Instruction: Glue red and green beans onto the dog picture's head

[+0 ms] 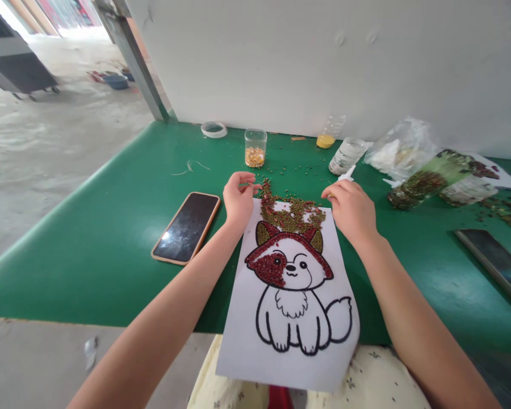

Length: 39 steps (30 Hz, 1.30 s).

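The drawing sheet (242,341) lies on the green worktop (111,227), its lower part overhanging the near edge above the person's lap. The worktop spreads widely left of the sheet, beyond a phone (186,228); beyond the sheet's top, a pale panel (281,62) bounds the far edge. Right of the sheet, room narrows among bottles and bags.

There is one sheet, one cup of kernels (255,149) beyond its top left corner and one tape roll (214,130) farther left. Loose green and red seeds (292,216), too many to count, cover its top.

The sheet's long axis runs away from the person, the drawn animal's head outward, feet nearer.

The left hand (239,196), half open with bent fingers, is at the sheet's top left corner; the right hand (352,211), loosely curled, is by its top right corner. Whether either grips anything, I cannot tell.
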Each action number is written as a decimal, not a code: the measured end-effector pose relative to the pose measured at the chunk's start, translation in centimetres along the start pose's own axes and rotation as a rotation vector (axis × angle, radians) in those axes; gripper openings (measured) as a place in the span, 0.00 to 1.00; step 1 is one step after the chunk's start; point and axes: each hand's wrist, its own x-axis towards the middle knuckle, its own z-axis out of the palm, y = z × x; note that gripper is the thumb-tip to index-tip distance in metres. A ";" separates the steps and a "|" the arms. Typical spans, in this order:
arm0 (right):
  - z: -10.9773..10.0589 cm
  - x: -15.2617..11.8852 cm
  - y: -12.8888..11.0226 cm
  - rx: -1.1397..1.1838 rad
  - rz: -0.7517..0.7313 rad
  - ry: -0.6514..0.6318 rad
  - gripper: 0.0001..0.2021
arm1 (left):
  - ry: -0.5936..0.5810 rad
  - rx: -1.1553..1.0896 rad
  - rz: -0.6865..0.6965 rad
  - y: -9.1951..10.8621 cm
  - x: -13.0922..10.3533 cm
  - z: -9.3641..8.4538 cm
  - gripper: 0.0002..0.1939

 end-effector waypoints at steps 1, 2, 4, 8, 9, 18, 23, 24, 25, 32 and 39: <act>-0.1 0.0 0.0 -0.006 0.058 -0.007 0.09 | 0.005 -0.007 -0.001 0.0 0.0 0.0 0.12; -0.2 0.0 -0.1 -0.014 0.115 -0.028 0.07 | 0.009 -0.015 -0.003 0.0 0.0 0.0 0.13; -0.4 0.1 -0.3 -0.043 0.217 -0.095 0.07 | 0.009 -0.021 -0.012 0.0 0.0 0.0 0.13; -0.5 0.1 -0.6 -0.116 0.335 -0.210 0.13 | 0.016 0.063 -0.005 0.1 0.0 -0.1 0.13; -0.5 0.1 -0.6 -0.109 0.345 -0.217 0.12 | 0.020 0.090 0.004 0.1 0.0 -0.1 0.14; -1.1 0.1 -0.6 0.315 0.341 -0.403 0.11 | 0.029 0.137 0.027 0.0 0.1 -0.3 0.14; -1.0 0.0 -0.6 0.277 0.336 -0.490 0.11 | 0.018 0.118 0.013 -0.4 0.1 -0.3 0.17; -0.9 0.0 -0.5 0.277 0.333 -0.498 0.11 | 0.015 0.115 0.010 -0.4 0.1 -0.3 0.19; -0.9 0.0 -0.4 0.280 0.329 -0.502 0.12 | 0.012 0.112 0.006 -0.4 0.1 -0.3 0.21; -0.9 0.1 -0.3 0.296 0.313 -0.540 0.10 | 0.031 0.086 -0.029 -0.1 -0.1 -0.2 0.31; -0.8 -0.1 -0.4 0.261 0.313 -0.535 0.06 | 0.021 0.060 -0.040 -0.1 -0.1 -0.2 0.30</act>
